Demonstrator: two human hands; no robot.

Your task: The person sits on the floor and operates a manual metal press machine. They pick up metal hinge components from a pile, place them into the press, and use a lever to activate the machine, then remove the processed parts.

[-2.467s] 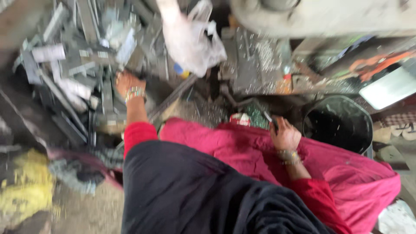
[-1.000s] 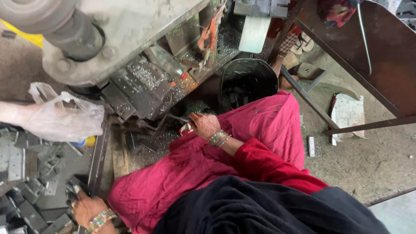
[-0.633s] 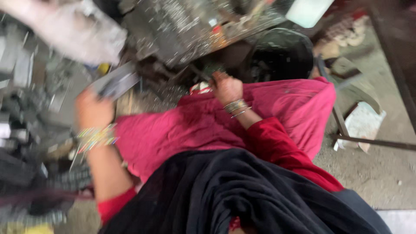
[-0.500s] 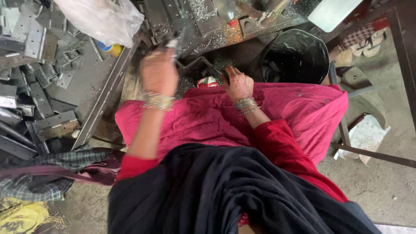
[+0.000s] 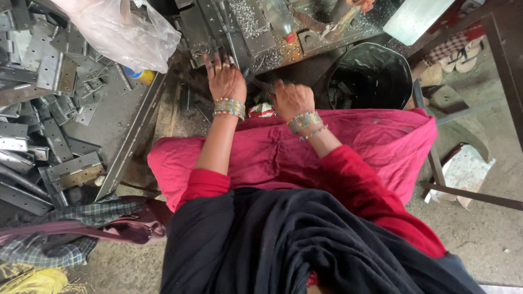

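My left hand [image 5: 226, 81] lies spread and released on the press bed [image 5: 256, 32], while my right hand [image 5: 291, 98] pinches a dark metal strip [image 5: 260, 84] just below it, beside the black bucket [image 5: 376, 73].

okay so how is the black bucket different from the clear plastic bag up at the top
The round black bucket stands rigid and open-topped at upper right; the clear crumpled plastic bag lies soft and bunched at upper left. The bucket's inside looks dark, with scraps in it; the bag is see-through. The bucket sits on the floor; the bag rests on grey metal hinge plates.
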